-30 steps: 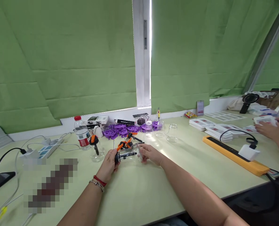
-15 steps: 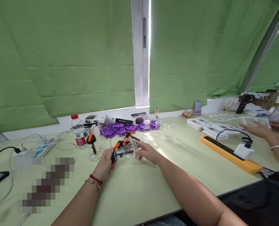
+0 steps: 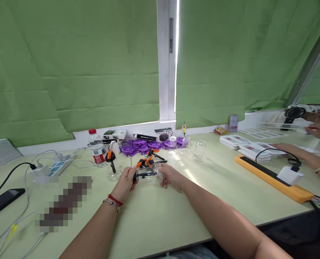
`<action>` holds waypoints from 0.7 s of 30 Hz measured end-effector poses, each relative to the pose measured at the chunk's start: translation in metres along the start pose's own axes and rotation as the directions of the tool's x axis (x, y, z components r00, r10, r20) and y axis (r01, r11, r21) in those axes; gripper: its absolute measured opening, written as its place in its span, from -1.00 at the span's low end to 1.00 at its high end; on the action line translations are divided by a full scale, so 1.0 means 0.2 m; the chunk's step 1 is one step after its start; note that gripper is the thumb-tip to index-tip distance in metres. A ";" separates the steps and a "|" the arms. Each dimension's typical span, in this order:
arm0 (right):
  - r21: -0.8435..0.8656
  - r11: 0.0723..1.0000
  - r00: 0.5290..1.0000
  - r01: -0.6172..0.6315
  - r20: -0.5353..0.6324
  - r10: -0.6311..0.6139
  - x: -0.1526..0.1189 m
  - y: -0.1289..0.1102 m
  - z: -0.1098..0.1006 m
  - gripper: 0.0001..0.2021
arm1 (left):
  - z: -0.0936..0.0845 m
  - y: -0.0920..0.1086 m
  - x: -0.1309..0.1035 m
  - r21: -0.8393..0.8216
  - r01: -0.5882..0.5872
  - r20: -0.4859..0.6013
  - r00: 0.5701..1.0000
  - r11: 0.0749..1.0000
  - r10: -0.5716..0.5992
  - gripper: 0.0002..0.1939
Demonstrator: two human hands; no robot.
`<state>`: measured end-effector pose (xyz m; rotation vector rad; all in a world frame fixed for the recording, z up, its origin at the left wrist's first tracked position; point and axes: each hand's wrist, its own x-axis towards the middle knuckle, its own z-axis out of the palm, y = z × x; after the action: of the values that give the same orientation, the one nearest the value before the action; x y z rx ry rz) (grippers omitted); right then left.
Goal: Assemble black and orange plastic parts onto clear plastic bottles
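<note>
My left hand (image 3: 127,180) is closed round the black end of a clamp-like tool (image 3: 146,175) with a dark bar. My right hand (image 3: 171,177) grips a clear glass piece (image 3: 159,174) at the tool's other end. Just behind my hands lie orange and black clamps (image 3: 146,162). To the left, another orange-black clamp (image 3: 110,158) stands at a clear glass piece (image 3: 113,175). More clear glass pieces (image 3: 199,157) stand behind and to the right, beside a heap of purple plastic parts (image 3: 138,146).
A red-capped bottle (image 3: 97,151), white power strip (image 3: 64,163) and black phone (image 3: 4,201) are on the left. On the right are an orange power strip (image 3: 273,178), stacked cards (image 3: 232,141) and another person's hands (image 3: 297,153).
The view has shifted slightly left. The bar and the glass piece now overlap more between my hands. The other person's hands have moved apart, one lower over the cards.
</note>
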<state>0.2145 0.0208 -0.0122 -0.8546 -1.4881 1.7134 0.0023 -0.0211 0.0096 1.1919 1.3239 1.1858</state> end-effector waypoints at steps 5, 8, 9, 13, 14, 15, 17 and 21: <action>0.049 0.997 0.999 -0.052 -0.006 0.052 0.00 -0.01 0.01 -0.62 | 0.00 0.01 0.00 0.037 -0.041 -0.002 0.999 0.998 0.041 -0.67; 0.086 0.992 0.996 -0.092 0.024 0.091 -0.01 -0.02 0.01 -0.62 | 0.00 0.00 0.00 0.054 -0.070 -0.001 0.998 0.996 0.070 -0.66; 0.093 0.990 0.994 -0.109 0.027 0.107 -0.01 -0.02 0.01 -0.61 | 0.01 0.00 0.00 0.059 -0.074 -0.006 0.997 0.995 0.075 -0.66; 0.120 0.983 0.990 -0.137 0.033 0.134 -0.01 -0.02 0.00 -0.58 | 0.01 0.01 0.00 0.092 -0.091 -0.034 0.995 0.992 0.094 -0.63; 0.125 0.982 0.990 -0.138 0.039 0.134 0.00 -0.01 0.00 -0.58 | 0.01 0.01 -0.01 0.103 -0.095 -0.037 0.994 0.990 0.100 -0.63; 0.129 0.982 0.990 -0.141 0.045 0.137 0.00 -0.01 -0.01 -0.58 | 0.02 0.02 -0.01 0.114 -0.099 -0.036 0.994 0.989 0.103 -0.64; 0.133 0.980 0.988 -0.148 0.055 0.142 0.00 0.00 -0.01 -0.58 | 0.01 0.02 -0.01 0.132 -0.102 -0.033 0.994 0.986 0.107 -0.64; 0.158 0.978 0.989 -0.135 0.083 0.123 0.00 0.01 -0.02 -0.59 | 0.01 0.01 -0.01 0.113 -0.114 -0.030 0.993 0.987 0.118 -0.64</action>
<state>0.2167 0.0233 -0.0141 -0.8243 -1.3424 1.9513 0.0038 -0.0226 0.0121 1.3483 1.3781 1.2356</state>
